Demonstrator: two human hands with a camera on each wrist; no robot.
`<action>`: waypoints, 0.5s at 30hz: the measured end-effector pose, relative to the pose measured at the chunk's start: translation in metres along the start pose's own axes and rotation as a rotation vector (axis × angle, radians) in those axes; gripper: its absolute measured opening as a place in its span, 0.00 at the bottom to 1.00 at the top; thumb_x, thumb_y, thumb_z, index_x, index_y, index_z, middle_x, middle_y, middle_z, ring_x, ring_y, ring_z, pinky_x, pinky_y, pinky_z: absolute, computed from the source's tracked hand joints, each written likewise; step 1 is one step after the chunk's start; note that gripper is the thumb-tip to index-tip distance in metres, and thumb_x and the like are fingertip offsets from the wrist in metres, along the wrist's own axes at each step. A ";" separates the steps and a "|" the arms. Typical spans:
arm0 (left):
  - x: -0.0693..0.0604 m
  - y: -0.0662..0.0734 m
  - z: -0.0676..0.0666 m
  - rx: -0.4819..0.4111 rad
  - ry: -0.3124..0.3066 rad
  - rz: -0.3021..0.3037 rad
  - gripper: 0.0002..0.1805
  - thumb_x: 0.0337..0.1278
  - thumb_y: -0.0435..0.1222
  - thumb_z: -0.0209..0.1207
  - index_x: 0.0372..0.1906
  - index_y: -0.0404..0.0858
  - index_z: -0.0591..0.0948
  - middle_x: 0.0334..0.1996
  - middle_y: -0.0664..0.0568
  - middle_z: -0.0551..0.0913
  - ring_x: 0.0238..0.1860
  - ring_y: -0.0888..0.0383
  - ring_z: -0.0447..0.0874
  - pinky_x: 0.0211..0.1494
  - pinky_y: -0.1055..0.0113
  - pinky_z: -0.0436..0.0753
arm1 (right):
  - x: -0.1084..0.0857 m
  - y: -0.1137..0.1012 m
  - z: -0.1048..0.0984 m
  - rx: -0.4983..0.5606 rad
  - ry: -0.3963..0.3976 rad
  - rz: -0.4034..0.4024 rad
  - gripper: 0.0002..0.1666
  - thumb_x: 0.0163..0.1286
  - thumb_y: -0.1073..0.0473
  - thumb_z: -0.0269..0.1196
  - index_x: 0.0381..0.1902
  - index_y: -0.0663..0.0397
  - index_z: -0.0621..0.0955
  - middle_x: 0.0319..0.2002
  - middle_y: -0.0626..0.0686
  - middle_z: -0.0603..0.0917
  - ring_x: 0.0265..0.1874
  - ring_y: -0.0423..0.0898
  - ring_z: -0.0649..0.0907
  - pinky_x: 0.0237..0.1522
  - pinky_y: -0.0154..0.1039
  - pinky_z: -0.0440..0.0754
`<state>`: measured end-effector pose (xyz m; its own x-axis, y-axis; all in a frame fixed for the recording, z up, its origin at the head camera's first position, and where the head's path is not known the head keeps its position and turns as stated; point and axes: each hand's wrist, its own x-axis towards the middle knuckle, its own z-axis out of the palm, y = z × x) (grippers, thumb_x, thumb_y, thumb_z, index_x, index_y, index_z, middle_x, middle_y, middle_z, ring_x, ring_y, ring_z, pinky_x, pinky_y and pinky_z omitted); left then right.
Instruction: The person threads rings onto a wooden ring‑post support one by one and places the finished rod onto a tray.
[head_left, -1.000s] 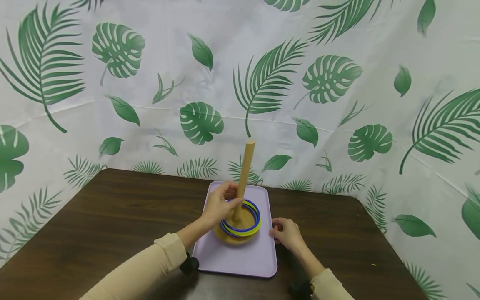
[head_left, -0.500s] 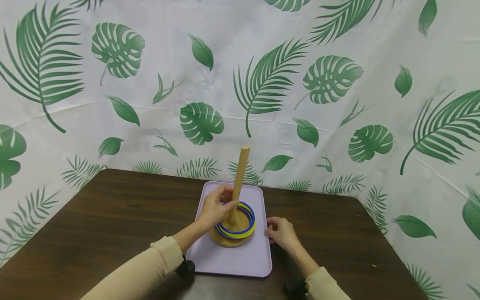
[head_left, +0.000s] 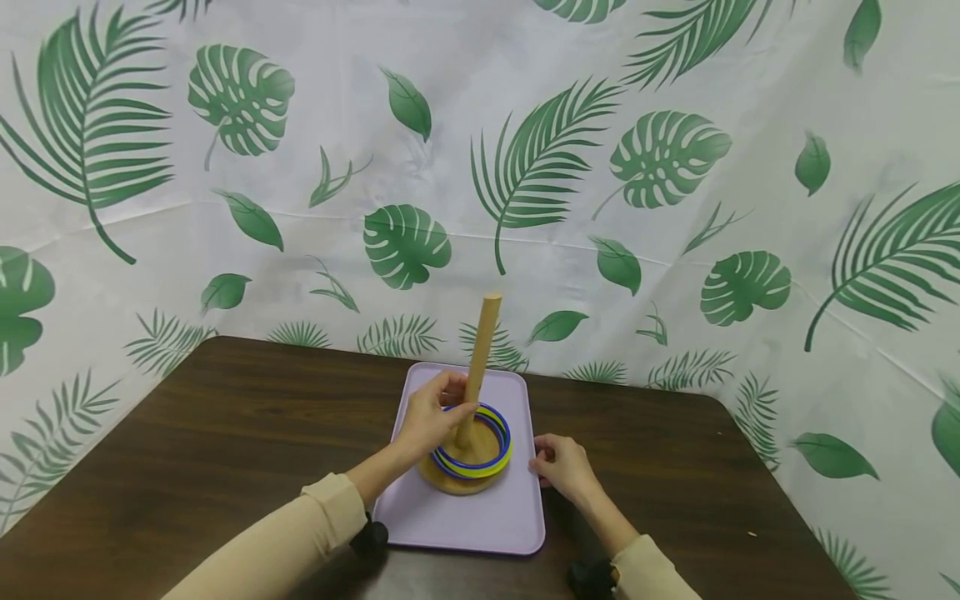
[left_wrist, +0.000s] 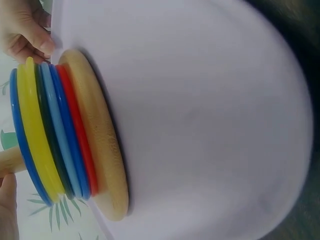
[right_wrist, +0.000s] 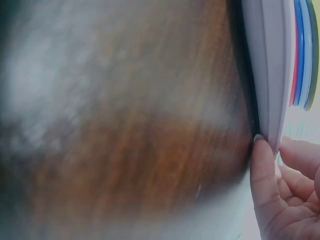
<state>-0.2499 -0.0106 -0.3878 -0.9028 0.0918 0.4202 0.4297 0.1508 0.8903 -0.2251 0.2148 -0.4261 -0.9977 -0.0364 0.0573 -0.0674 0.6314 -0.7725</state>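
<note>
A lavender tray lies on the table with a round wooden base standing on it. From the base a wooden peg rises, leaning slightly right in the head view. Stacked rings in red, blue, light blue, dark green and yellow encircle the peg, with a blue one on top. My left hand grips the peg just above the rings, thumb on the near side. At the tray's right edge, my right hand pinches the rim between thumb and fingers, as the right wrist view shows.
A dark wooden table extends around the tray. Behind it hangs a white cloth printed with green leaves. One small pale scrap lies on the table at the right.
The tray, the peg with its rings and both hands shifted slightly left during the first half second. They have stayed nearly still since, both hands keeping their hold.
</note>
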 end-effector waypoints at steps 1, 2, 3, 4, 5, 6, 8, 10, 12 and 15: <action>0.001 -0.001 0.000 -0.001 -0.001 0.004 0.12 0.47 0.24 0.66 0.39 0.33 0.79 0.35 0.43 0.84 0.36 0.50 0.83 0.42 0.63 0.84 | 0.000 0.000 -0.001 -0.002 0.001 -0.004 0.19 0.55 0.75 0.64 0.46 0.74 0.78 0.23 0.51 0.75 0.20 0.42 0.79 0.21 0.37 0.84; 0.001 -0.001 0.000 -0.006 -0.002 0.004 0.12 0.47 0.24 0.66 0.39 0.33 0.79 0.35 0.43 0.84 0.36 0.50 0.83 0.42 0.63 0.84 | 0.000 0.000 -0.001 0.001 0.002 -0.006 0.19 0.55 0.75 0.64 0.47 0.74 0.78 0.23 0.51 0.75 0.21 0.42 0.79 0.21 0.36 0.84; 0.002 -0.001 0.000 -0.009 -0.008 0.013 0.12 0.47 0.25 0.66 0.39 0.32 0.79 0.35 0.42 0.84 0.36 0.49 0.84 0.42 0.62 0.84 | 0.000 0.000 -0.001 0.002 0.003 -0.012 0.19 0.55 0.75 0.64 0.47 0.74 0.78 0.23 0.51 0.75 0.21 0.42 0.80 0.22 0.36 0.84; 0.002 -0.001 -0.002 -0.014 -0.019 0.015 0.12 0.48 0.25 0.66 0.40 0.32 0.79 0.36 0.41 0.84 0.37 0.48 0.84 0.43 0.61 0.84 | 0.000 0.001 -0.002 -0.007 0.008 -0.024 0.19 0.56 0.75 0.63 0.47 0.74 0.78 0.23 0.51 0.75 0.21 0.42 0.80 0.22 0.36 0.84; 0.002 -0.002 -0.004 -0.022 -0.039 0.012 0.13 0.48 0.26 0.65 0.41 0.32 0.79 0.37 0.41 0.84 0.39 0.48 0.84 0.44 0.60 0.84 | 0.001 0.002 -0.003 -0.018 0.013 -0.039 0.18 0.56 0.75 0.63 0.47 0.74 0.78 0.24 0.51 0.76 0.22 0.43 0.80 0.22 0.36 0.84; 0.002 -0.002 -0.006 -0.024 -0.060 0.002 0.14 0.49 0.27 0.65 0.43 0.32 0.79 0.39 0.41 0.84 0.41 0.47 0.83 0.46 0.58 0.84 | 0.001 0.003 -0.004 -0.041 0.023 -0.056 0.18 0.57 0.74 0.63 0.47 0.74 0.78 0.24 0.51 0.76 0.22 0.43 0.81 0.22 0.35 0.84; 0.000 -0.004 -0.015 0.013 -0.093 -0.001 0.17 0.52 0.30 0.65 0.48 0.33 0.78 0.42 0.41 0.84 0.45 0.46 0.83 0.49 0.55 0.83 | 0.000 0.006 -0.009 -0.125 0.052 -0.110 0.18 0.57 0.72 0.64 0.47 0.73 0.78 0.26 0.53 0.78 0.25 0.46 0.82 0.26 0.38 0.85; -0.003 -0.007 -0.027 0.080 -0.111 0.013 0.21 0.53 0.33 0.64 0.53 0.34 0.77 0.46 0.41 0.83 0.49 0.45 0.81 0.52 0.51 0.81 | -0.002 0.010 -0.017 -0.231 0.088 -0.160 0.19 0.58 0.69 0.64 0.48 0.71 0.78 0.31 0.57 0.81 0.30 0.50 0.82 0.33 0.44 0.84; -0.004 -0.013 -0.042 0.200 -0.098 0.059 0.23 0.54 0.36 0.64 0.56 0.34 0.76 0.48 0.41 0.82 0.52 0.45 0.80 0.53 0.49 0.80 | -0.003 0.013 -0.027 -0.318 0.118 -0.189 0.21 0.60 0.66 0.64 0.50 0.71 0.77 0.39 0.63 0.82 0.39 0.57 0.82 0.43 0.51 0.81; -0.006 -0.022 -0.066 0.413 -0.077 0.135 0.27 0.54 0.37 0.64 0.59 0.32 0.74 0.52 0.38 0.80 0.54 0.43 0.78 0.55 0.47 0.78 | -0.005 0.019 -0.041 -0.383 0.125 -0.175 0.27 0.62 0.62 0.63 0.57 0.71 0.73 0.52 0.71 0.75 0.52 0.67 0.74 0.53 0.61 0.73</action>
<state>-0.2549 -0.0793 -0.3986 -0.8410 0.2083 0.4993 0.5287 0.5121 0.6769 -0.2210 0.2587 -0.4146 -0.9612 -0.0889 0.2611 -0.2039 0.8666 -0.4554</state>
